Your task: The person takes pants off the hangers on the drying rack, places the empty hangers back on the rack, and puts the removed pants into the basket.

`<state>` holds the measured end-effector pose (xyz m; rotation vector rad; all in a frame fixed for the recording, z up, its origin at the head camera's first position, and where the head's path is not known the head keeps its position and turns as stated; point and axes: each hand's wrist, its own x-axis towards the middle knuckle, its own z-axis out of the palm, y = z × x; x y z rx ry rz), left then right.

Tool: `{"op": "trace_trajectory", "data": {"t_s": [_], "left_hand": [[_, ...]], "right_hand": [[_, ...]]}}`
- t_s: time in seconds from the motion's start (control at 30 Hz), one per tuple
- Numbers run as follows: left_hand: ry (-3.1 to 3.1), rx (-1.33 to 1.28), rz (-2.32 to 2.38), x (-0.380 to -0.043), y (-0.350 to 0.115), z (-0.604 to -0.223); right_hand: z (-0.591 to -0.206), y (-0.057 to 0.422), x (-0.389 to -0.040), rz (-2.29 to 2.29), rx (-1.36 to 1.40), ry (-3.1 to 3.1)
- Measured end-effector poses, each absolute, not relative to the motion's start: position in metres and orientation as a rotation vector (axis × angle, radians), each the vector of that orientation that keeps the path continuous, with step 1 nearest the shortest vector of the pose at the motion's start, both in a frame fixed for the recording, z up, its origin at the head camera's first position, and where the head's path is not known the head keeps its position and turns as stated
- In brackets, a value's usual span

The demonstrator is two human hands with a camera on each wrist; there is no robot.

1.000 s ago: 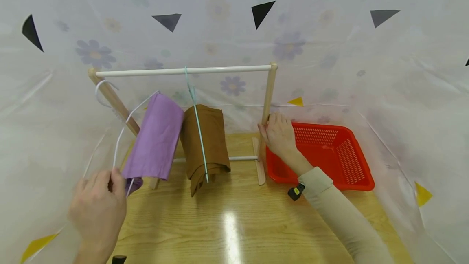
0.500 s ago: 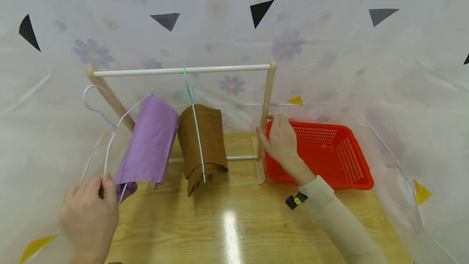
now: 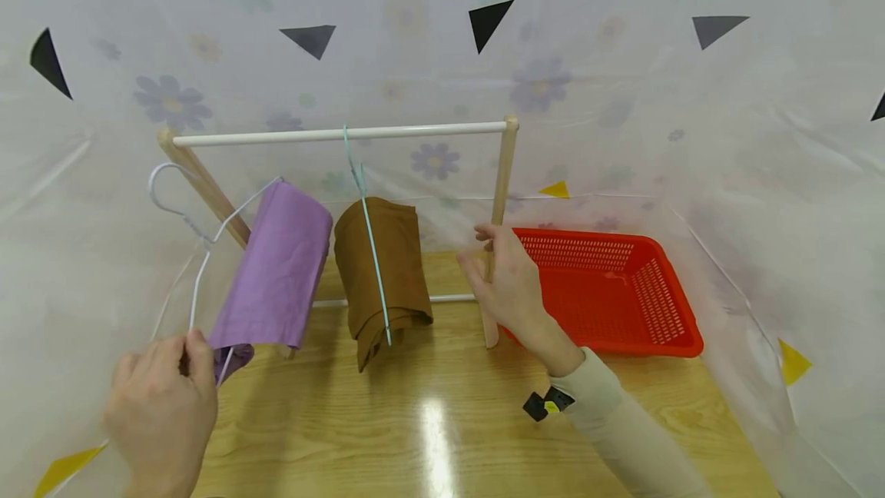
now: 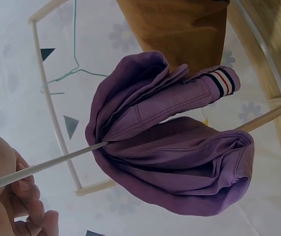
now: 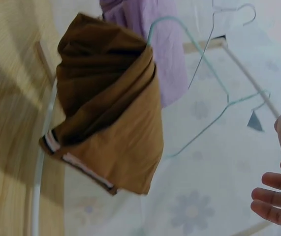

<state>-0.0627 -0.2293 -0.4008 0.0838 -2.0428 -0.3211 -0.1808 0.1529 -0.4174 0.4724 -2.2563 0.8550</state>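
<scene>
My left hand point(image 3: 162, 413) grips a white wire hanger point(image 4: 56, 161) by its lower left end. Draped over the hanger is a folded purple garment point(image 3: 280, 263), its striped band point(image 4: 223, 82) showing in the left wrist view. The hanger's hook stands free in front of the rack's left post, below the white rail point(image 3: 429, 131). From that rail a mint-green hanger point(image 3: 376, 256) hangs with a folded brown garment point(image 3: 401, 275) over it. My right hand point(image 3: 512, 279) is open, fingers spread and holding nothing, in front of the rack's right post point(image 3: 505, 175).
A red plastic basket point(image 3: 664, 283) stands on the wooden table point(image 3: 359, 436), right of the rack. The rack has a lower white bar point(image 3: 452, 298) near the tabletop. Flower-printed sheeting point(image 3: 608, 98) surrounds the area behind and at the sides.
My left hand has shifted left and slightly down, carrying the white hanger and purple garment along. The right hand has moved left and down from beside the right post to in front of it.
</scene>
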Motion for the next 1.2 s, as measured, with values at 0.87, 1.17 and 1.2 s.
{"op": "trace_trajectory", "data": {"t_s": [0.87,1.17,1.2], "left_hand": [[-2.041,0.082,-0.312,-0.064,-0.231,-0.399],[-2.041,0.068,-0.309,-0.064,-0.231,-0.401],[-2.04,0.068,-0.309,-0.064,-0.231,-0.401]], "right_hand": [[-0.382,0.055,-0.152,1.211,0.798,-2.247],[-0.388,0.029,-0.149,1.503,0.876,-2.316],[-0.39,0.026,-0.149,1.527,0.879,-2.319]]}}
